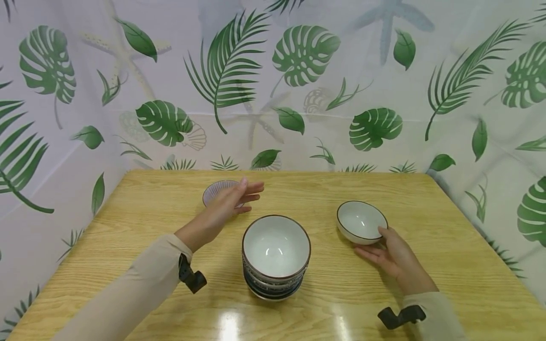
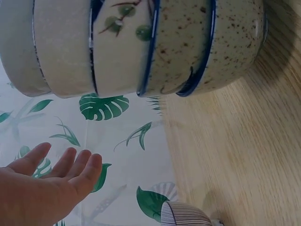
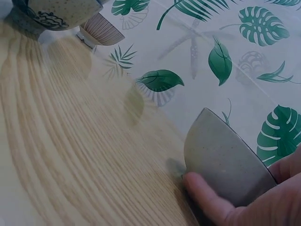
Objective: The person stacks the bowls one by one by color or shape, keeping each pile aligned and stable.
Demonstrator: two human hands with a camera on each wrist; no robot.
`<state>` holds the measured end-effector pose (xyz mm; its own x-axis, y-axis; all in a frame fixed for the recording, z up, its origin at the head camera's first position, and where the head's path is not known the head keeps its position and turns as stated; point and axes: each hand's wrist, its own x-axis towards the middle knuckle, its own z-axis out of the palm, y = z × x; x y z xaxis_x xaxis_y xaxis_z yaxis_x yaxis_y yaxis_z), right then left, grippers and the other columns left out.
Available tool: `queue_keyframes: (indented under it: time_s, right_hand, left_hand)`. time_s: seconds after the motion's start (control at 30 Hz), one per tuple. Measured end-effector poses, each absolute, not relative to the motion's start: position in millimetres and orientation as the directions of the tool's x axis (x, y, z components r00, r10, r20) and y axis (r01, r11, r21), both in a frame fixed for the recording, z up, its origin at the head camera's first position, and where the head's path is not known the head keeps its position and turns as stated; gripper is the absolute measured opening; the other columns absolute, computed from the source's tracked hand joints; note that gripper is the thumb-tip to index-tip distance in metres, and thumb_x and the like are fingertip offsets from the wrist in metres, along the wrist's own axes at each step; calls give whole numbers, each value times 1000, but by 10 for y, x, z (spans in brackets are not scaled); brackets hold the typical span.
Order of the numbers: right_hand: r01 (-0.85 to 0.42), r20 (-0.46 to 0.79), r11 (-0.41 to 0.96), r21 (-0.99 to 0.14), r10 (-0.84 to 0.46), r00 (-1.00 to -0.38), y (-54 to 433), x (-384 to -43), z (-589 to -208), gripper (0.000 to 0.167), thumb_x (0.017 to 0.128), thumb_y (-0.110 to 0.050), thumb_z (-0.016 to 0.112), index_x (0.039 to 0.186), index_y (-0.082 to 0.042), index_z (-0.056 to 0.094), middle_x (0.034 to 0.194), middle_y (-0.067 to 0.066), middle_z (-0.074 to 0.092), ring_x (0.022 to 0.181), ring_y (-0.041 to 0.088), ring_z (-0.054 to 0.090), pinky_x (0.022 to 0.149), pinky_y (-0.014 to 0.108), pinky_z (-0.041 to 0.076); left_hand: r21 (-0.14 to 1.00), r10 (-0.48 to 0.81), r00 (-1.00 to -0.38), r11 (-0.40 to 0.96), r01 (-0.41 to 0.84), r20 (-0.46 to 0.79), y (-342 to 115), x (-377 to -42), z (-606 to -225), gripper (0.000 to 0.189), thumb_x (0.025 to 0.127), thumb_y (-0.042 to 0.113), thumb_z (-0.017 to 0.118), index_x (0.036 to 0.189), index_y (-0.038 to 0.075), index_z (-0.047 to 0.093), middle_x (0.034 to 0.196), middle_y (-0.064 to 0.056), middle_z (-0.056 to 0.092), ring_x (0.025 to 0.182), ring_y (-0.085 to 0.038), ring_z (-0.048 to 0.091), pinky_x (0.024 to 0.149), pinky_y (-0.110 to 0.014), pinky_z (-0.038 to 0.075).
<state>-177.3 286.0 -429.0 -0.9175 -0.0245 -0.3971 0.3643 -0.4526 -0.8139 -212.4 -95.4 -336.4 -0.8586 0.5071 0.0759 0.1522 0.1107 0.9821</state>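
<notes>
A stack of several bowls (image 1: 276, 258) stands in the middle of the wooden table (image 1: 448, 237); its speckled and blue-rimmed sides (image 2: 141, 42) fill the top of the left wrist view. My left hand (image 1: 232, 201) hovers with straight fingers (image 2: 70, 165) over a small striped bowl (image 1: 217, 190) at the back left, touching nothing. My right hand (image 1: 386, 251) holds a small white bowl (image 1: 360, 221) tilted on the table, thumb (image 3: 207, 197) on its grey outer wall (image 3: 225, 160) and fingers under it.
A leaf-printed curtain (image 1: 298, 85) closes off the back and both sides of the table. The striped bowl (image 3: 101, 29) and the stack's base (image 3: 51, 12) show at the far end in the right wrist view.
</notes>
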Motion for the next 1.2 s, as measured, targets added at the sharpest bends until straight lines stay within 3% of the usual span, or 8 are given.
queue_keyframes:
  time_s: [0.13, 0.23, 0.3, 0.4, 0.73, 0.83, 0.97, 1.2]
  right_hand:
    - [357, -397, -479, -802, -18, -917, 2837, -1777, -4291, 63, 104, -30, 22, 151, -25, -21, 157, 14, -14, 114, 32, 53, 99, 42, 46]
    - [342, -384, -489, -802, -17, -923, 2823, -1780, -4288, 62, 104, -29, 20, 149, -26, -23, 157, 11, -18, 138, 37, 25, 101, 41, 44]
    - [329, -369, -495, -805, -18, -929, 2816, -1782, -4287, 62, 104, -29, 19, 149, -26, -25, 157, 11, -20, 142, 36, 10, 101, 41, 44]
    - [319, -357, -503, -803, -22, -934, 2802, -1779, -4288, 61, 104, -27, 17, 149, -25, -25, 157, 11, -20, 143, 36, 7, 103, 41, 42]
    - [300, -328, -457, -837, -19, -944, 2739, -1785, -4188, 61, 105, -26, 19, 151, -22, -20, 157, 14, -10, 139, 32, 22, 103, 39, 42]
    - [268, -284, -457, -848, -34, -958, 2718, -1772, -4113, 61, 105, -25, 20, 151, -20, -20, 154, 14, -8, 126, 32, 42, 104, 41, 40]
    - [222, -226, -434, -873, -44, -973, 2679, -1741, -3976, 62, 106, -25, 24, 152, -17, -16, 147, 13, 4, 99, 19, 61, 103, 40, 41]
    - [139, -121, -403, -904, -70, -990, 2553, -1689, -3731, 65, 105, -28, 33, 154, -14, -6, 133, 8, 25, 99, 17, 64, 96, 38, 49]
  left_hand:
    - [983, 517, -854, 115, 143, 64, -960, -2125, -3391, 59, 105, 46, 23, 144, 6, 41, 149, -10, 40, 136, -26, 39, 112, -44, 33]
    - [985, 521, -852, 110, 136, 60, -961, -2124, -3397, 58, 105, 45, 23, 145, 5, 40, 149, -10, 40, 136, -26, 39, 112, -43, 33]
    - [985, 523, -851, 108, 134, 58, -962, -2116, -3393, 59, 105, 45, 23, 145, 5, 39, 149, -10, 40, 136, -27, 39, 112, -43, 33]
    - [986, 524, -850, 110, 128, 52, -963, -2105, -3395, 60, 105, 46, 23, 145, 5, 39, 149, -10, 40, 136, -27, 39, 112, -43, 33]
    - [985, 522, -852, 127, 117, 34, -984, -2113, -3430, 61, 104, 47, 25, 145, 4, 38, 149, -10, 39, 136, -27, 39, 112, -42, 33]
    - [986, 526, -850, 120, 114, 34, -988, -2116, -3438, 58, 106, 42, 24, 145, 3, 38, 149, -11, 39, 136, -28, 38, 113, -44, 31]
    - [987, 526, -850, 117, 111, 33, -987, -2116, -3433, 55, 106, 40, 23, 145, 3, 38, 150, -11, 39, 136, -28, 38, 113, -44, 31]
    - [985, 522, -852, 123, 118, 37, -980, -2111, -3409, 54, 106, 39, 23, 145, 4, 38, 149, -11, 39, 136, -28, 38, 113, -43, 32]
